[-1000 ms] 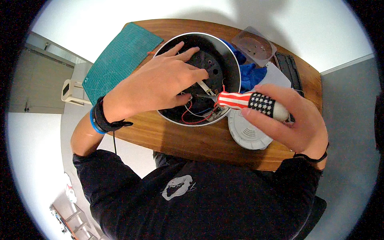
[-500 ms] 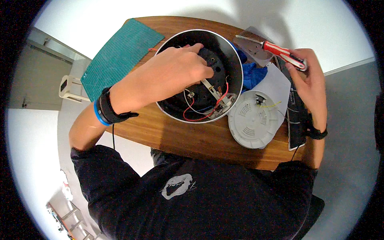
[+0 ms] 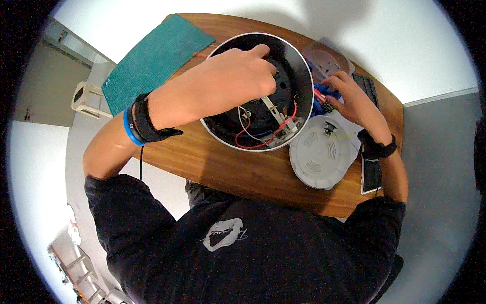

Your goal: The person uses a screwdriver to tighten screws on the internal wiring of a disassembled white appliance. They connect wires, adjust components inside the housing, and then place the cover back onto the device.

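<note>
A round metal appliance housing (image 3: 307,66), white-rimmed and black inside, stands on the table; it looks like a rice cooker body. My left hand (image 3: 248,71) reaches over its left side into the opening. Its fingers are bent closed, and whatever is in them is hidden beneath the hand. A pale lever-like bracket (image 3: 273,111) and red and white wires (image 3: 238,139) show below it. To the right, my right hand (image 3: 349,96) has thumb and fingers apart beside a red-and-white screwdriver handle (image 3: 320,96), which lies by a blue cloth (image 3: 316,107).
A round white plastic base cover (image 3: 316,157) with vent slots lies right of the housing. Behind are a clear plastic tray (image 3: 329,58) and a black keyboard-like thing (image 3: 367,86). A green cutting mat (image 3: 152,66) covers the table's left end, with a white stool (image 3: 88,99) beyond it.
My right hand has come down and leftward with the screwdriver, whose handle is now by the blue cloth; its fingers have spread. My left hand stays in the housing.
</note>
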Tool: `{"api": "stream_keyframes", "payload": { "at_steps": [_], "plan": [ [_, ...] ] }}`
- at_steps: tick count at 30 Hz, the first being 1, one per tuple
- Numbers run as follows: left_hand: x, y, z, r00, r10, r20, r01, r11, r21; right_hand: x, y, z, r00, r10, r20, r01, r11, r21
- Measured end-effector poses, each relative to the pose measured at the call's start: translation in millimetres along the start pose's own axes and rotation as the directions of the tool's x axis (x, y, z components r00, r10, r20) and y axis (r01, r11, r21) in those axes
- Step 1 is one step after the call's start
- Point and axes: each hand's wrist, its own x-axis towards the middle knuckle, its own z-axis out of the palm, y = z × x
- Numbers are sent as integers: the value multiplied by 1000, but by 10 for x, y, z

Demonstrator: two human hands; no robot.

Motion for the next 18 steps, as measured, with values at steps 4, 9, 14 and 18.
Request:
{"api": "stream_keyframes", "payload": {
  "at_steps": [4, 9, 14, 18],
  "plan": [
    [12, 50, -5, 1000, -11, 14, 10, 999, 53, 155, -531, -262, 979, -53, -196, 75, 991, 108],
    [13, -17, 57, 999, 25, -36, -21, 996, 92, 223, -1035, -233, 986, 4, -167, 61, 921, 384],
    [-1, -38, 82, 999, 25, -35, -20, 993, 115, 262, -1198, -150, 994, 51, 101, -102, 790, 605],
    [2, -49, 94, 999, 26, -47, -19, 992, 127, 325, -1224, -34, 987, 53, 150, -147, 664, 733]
  ]
}}
